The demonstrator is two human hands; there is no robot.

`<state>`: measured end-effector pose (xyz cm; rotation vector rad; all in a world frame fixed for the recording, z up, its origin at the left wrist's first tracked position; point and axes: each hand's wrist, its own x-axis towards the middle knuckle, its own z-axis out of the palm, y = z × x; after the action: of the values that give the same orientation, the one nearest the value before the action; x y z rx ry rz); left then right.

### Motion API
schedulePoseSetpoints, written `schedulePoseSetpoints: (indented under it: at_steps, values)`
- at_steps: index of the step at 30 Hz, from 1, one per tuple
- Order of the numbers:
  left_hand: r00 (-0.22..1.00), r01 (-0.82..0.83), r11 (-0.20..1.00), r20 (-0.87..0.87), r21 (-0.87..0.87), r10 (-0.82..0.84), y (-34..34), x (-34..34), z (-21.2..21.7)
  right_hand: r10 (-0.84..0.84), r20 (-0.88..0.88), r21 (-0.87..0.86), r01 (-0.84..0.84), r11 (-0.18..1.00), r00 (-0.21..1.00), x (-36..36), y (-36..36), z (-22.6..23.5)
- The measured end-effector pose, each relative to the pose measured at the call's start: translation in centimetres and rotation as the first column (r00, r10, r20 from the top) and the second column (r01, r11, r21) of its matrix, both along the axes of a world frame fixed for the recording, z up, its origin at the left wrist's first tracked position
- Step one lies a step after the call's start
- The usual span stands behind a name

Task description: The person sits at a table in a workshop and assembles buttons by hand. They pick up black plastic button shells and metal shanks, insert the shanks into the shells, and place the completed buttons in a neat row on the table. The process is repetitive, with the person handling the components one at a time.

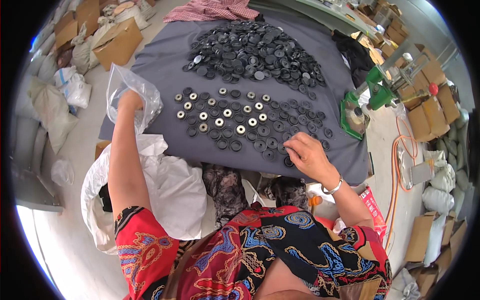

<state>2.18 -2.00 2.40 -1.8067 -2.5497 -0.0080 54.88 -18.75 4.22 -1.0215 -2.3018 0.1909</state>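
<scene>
My left hand reaches into a clear plastic bag at the table's left edge; its fingers are hidden inside. My right hand is over the near right part of the table, thumb and fingers pinched on the edge of a black round cap. Black round caps lie in loose rows across the middle. Several in the left part of these rows have a silvery metal ring with a dark central hole on them. Behind the rows spreads a large heap of black caps.
A grey cloth covers the table. At its right edge stands a green hand press with a red knob. A white sack hangs open at the near left. Cardboard boxes, sacks and an orange hose surround the table.
</scene>
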Motion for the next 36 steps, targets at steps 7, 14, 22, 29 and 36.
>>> schedulePoseSetpoints:
  at_steps: [7,14,22,29,36]
  values:
    - [0.992,-0.129,0.990,-0.006,-0.062,0.129,-1.1,2.6,1.7,-0.133,-0.019,0.005,0.133,0.991,0.991,3.4,-1.9,-0.8]
    - [0.990,-0.137,0.983,-0.014,0.122,0.140,-1.3,1.4,-0.5,-0.159,-0.086,-0.010,0.158,0.987,0.984,4.2,-2.5,-1.7]
    - [0.981,-0.166,0.925,0.156,0.342,0.119,-0.3,-1.1,-1.3,-0.167,-0.118,0.017,0.170,0.985,0.979,4.2,-2.2,-1.3]
    - [-0.423,-0.764,0.641,0.808,-0.075,-0.410,0.7,-3.9,-1.6,-0.171,-0.094,0.043,0.176,0.983,0.981,4.8,-2.5,-0.6]
    - [-0.603,-0.777,0.624,0.379,-0.083,-0.701,-1.0,-3.9,-1.7,-0.160,-0.122,0.062,0.168,0.984,0.980,4.4,-3.5,0.3]
